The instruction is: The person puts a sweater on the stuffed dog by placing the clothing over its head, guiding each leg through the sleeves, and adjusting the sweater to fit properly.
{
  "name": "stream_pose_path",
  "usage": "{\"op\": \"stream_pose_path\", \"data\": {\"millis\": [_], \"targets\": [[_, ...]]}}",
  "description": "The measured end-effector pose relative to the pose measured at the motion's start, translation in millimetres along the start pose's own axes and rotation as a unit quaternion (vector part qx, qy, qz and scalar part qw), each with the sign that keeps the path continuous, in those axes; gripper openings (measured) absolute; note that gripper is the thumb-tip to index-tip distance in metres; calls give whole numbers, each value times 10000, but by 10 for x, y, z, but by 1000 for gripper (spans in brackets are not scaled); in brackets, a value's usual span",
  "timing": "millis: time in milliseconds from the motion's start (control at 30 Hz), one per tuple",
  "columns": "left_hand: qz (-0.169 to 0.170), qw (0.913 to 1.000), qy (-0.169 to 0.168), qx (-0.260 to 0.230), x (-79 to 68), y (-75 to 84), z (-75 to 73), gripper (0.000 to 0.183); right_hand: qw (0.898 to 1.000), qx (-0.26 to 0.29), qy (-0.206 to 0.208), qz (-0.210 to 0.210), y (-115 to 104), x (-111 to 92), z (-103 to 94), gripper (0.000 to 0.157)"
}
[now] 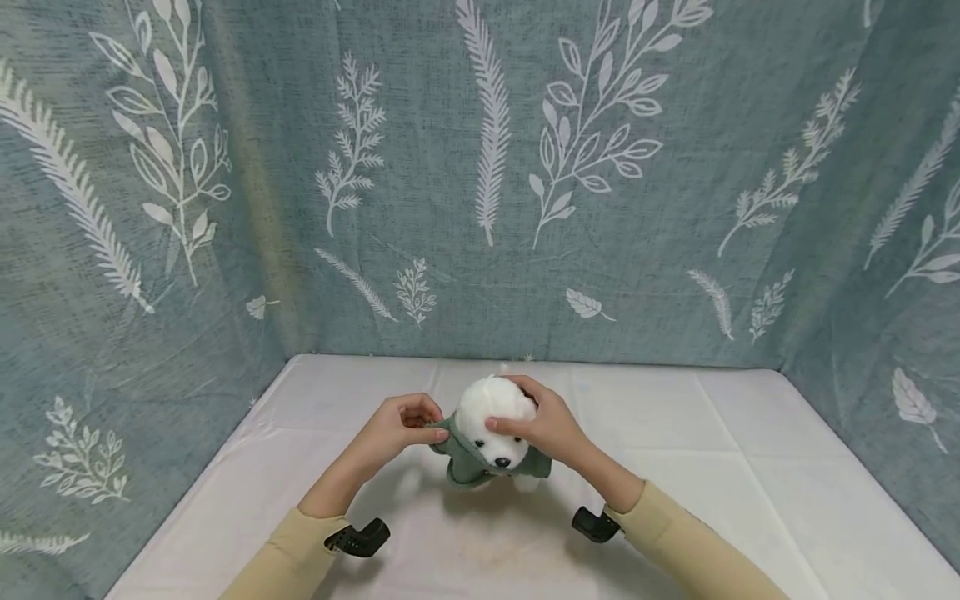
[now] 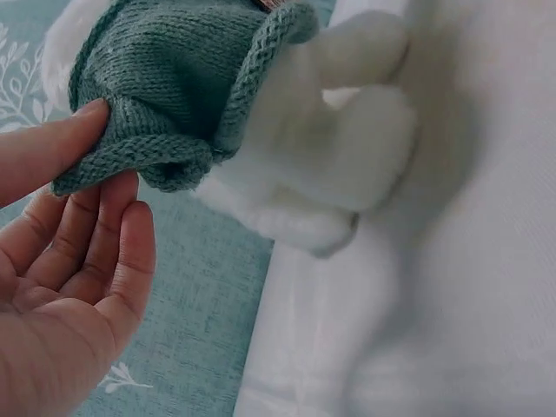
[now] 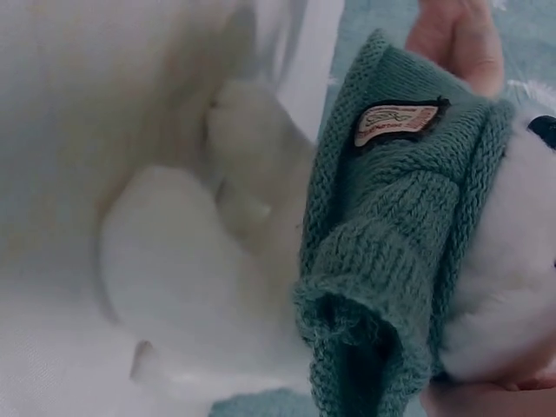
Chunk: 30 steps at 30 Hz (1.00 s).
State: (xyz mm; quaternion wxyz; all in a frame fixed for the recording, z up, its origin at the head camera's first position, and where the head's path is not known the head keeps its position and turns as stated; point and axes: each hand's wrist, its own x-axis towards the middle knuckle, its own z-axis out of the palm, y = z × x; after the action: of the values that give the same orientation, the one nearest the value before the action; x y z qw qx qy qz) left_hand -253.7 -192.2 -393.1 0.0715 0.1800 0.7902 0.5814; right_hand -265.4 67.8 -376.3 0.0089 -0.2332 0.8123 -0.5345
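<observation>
A white plush dog (image 1: 492, 408) with a black nose sits upright at mid-table, facing the head camera. A green knitted sweater (image 1: 465, 460) covers its upper body. My left hand (image 1: 405, 423) pinches the sweater's edge between thumb and fingers, pulling it out sideways; the left wrist view shows the rolled hem (image 2: 130, 161) there. My right hand (image 1: 553, 427) grips the dog's head from the side, thumb across its face. In the right wrist view, a sleeve (image 3: 369, 252) gapes dark at its cuff, and a small label (image 3: 400, 122) lies on the front. White legs (image 3: 165, 243) stick out below the sweater.
A white cloth covers the table (image 1: 690, 467). Blue-green curtains (image 1: 450, 192) with white leaf prints enclose its back and sides. Black wrist devices (image 1: 360, 538) sit by both tan sleeves (image 1: 292, 550).
</observation>
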Motion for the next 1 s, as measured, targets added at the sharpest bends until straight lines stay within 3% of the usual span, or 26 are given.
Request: {"op": "stream_pose_path", "data": {"millis": [167,400,667,767,867,1000], "targets": [[-53,9999,-87,8,7,-92,18,25,10000,1,-18,63,44,12,-10,59],[-60,9998,-165,50,66,-205,180,19,9998,103,-159,53,74,11,-32,61],[143,9994,323,57,85,-217,177,32,9986,390,-293,-184,283,-74,-294,50],[274,9994,200,32,80,-247,149,40,9986,478,-99,214,388,-136,-385,43],[332,9994,59,45,96,-279,143,40,9946,636,63,820,455,-186,-421,48],[284,9996,-3,-26,121,-288,159,35,9907,235,-123,1333,453,-255,-404,49]]}}
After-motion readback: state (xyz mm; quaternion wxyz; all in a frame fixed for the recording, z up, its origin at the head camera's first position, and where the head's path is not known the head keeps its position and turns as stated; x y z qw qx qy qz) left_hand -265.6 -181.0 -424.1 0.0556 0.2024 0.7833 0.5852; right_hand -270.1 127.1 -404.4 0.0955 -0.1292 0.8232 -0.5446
